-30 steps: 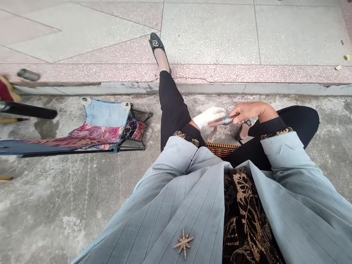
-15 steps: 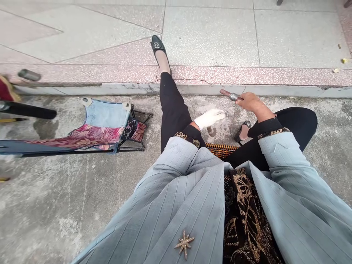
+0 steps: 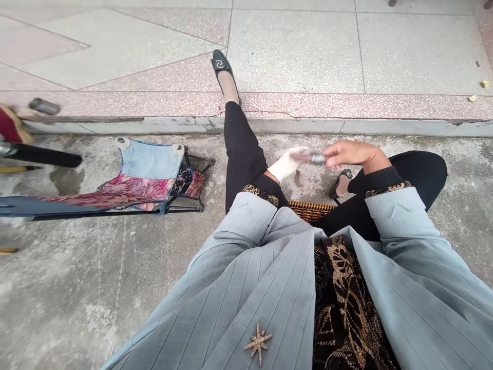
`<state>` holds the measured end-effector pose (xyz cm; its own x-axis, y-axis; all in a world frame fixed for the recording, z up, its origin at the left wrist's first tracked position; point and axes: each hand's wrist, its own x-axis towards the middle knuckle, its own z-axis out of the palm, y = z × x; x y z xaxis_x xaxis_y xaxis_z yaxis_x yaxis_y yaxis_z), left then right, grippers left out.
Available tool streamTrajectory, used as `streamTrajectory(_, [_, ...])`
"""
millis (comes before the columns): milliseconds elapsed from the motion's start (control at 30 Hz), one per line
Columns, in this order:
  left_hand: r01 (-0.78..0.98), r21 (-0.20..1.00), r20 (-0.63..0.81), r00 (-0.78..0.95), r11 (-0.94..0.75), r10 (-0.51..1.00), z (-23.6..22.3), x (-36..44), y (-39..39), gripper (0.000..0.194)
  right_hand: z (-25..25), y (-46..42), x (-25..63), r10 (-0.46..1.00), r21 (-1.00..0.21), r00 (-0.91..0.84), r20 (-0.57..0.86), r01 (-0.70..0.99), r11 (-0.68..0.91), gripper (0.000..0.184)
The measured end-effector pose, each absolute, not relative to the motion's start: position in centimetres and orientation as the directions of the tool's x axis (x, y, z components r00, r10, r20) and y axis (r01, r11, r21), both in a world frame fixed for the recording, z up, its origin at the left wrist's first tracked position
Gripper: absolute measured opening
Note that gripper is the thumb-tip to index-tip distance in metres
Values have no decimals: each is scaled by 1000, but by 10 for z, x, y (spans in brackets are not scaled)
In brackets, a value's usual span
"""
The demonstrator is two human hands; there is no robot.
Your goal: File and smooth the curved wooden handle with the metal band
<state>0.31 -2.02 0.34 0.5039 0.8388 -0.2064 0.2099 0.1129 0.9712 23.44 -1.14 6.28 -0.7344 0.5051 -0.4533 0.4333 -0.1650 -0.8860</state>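
Note:
My right hand (image 3: 346,154) is closed round one end of a brown stick wound with silvery wire (image 3: 317,158). The stick points left, and its blurred far end overlaps my left hand (image 3: 285,163) in its white glove. The gloved fingers look curled together; what they hold, if anything, is hidden. Just below the glove shows a small brown, curved piece (image 3: 298,178); whether it is held or lies on the ground, I cannot tell.
A folding chair with floral cloth (image 3: 150,174) stands at the left. Beyond it are a black tube (image 3: 46,154) and a grey cylinder (image 3: 44,106) on the tiled step (image 3: 292,56). Orange-and-black woven wicker (image 3: 310,210) shows between my legs.
My right hand has swung the wire-wound stick down and left, from apart to meeting the gloved left hand. The left hand has shifted slightly left.

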Motion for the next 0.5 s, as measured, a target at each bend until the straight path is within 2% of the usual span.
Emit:
streamTrajectory(67, [173,975,-210,489,141,847,7,5,-22,35,68,-11,236,779,-951,-547,-306,219,-220,40])
streamTrajectory(100, [162,975,-216,497,155,840,7,6,-23,37,69,-10,237,856,-964,-444,-265,134,-229,42])
streamTrajectory(167, [172,971,-236,559,167,795,7,7,-23,40,68,-7,238,917,-967,-310,-251,43,-250,42])
streamTrajectory(233, [184,969,-244,632,164,735,5,7,-24,42,63,-2,238,932,-957,-221,-289,76,-279,36])
streamTrajectory(300, [187,969,-245,689,160,682,3,7,-24,42,56,2,237,934,-918,-110,-340,256,-304,26])
streamTrajectory(367, [186,970,-244,714,158,656,3,6,-25,41,50,6,235,926,-765,-9,-376,567,-306,17])
streamTrajectory(433, [193,970,-244,719,150,651,6,6,-26,39,45,9,231,918,-473,14,-396,854,-217,18])
streamTrajectory(500, [216,967,-251,695,137,673,10,5,-27,36,42,8,226,885,-191,-30,-465,979,-67,22])
